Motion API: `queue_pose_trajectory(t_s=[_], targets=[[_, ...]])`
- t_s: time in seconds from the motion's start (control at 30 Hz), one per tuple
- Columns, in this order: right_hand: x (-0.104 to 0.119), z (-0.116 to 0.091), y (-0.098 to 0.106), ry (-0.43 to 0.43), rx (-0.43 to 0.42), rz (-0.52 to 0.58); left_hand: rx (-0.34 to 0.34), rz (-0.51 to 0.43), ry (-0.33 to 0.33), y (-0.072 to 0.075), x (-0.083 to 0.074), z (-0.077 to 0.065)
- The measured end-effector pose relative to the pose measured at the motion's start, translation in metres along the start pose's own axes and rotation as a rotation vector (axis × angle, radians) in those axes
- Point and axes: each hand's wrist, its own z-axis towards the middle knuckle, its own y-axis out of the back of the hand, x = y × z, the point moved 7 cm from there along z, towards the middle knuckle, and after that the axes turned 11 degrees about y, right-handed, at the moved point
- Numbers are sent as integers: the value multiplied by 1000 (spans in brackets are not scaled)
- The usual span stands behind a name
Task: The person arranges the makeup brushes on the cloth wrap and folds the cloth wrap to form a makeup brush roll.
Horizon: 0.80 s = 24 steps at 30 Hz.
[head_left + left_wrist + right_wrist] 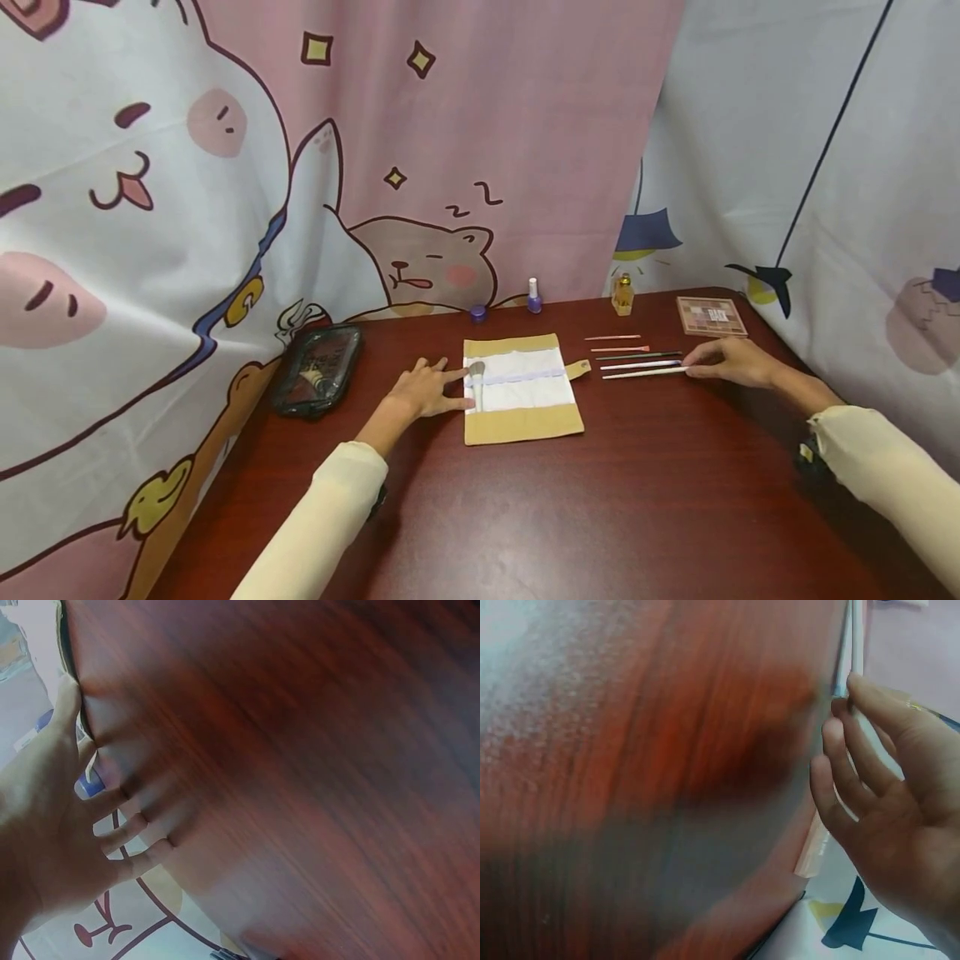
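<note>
A tan and white fabric brush roll [523, 424] lies unrolled mid-table, its strap pointing right. A makeup brush [477, 385] with a grey-brown head sits along its left side. My left hand [426, 389] rests at the roll's left edge, fingers spread; in the left wrist view the thumb touches that edge. My right hand [729, 363] pinches the right end of a thin white brush [637, 374], also visible as a white rod [857, 645] in the right wrist view. Beside it lie a white-purple brush [633, 365], a dark green one [637, 356] and pink ones [618, 349].
Behind stand a small purple jar [478, 313], a purple nail polish bottle [534, 298] and a yellow perfume bottle [622, 296]. An eyeshadow palette [711, 317] lies at the back right. A black see-through pouch [317, 371] lies left. Printed curtains [525, 150] border the table.
</note>
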Motion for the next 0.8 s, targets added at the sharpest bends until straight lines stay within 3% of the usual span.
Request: queue_pose_trajectory(t_s=[0.33, 0.8], targets=[[29, 16, 21, 72, -122, 130, -7, 10, 8, 1, 0, 2], [77, 58, 21, 116, -247, 533, -3, 3, 14, 0, 0, 3]])
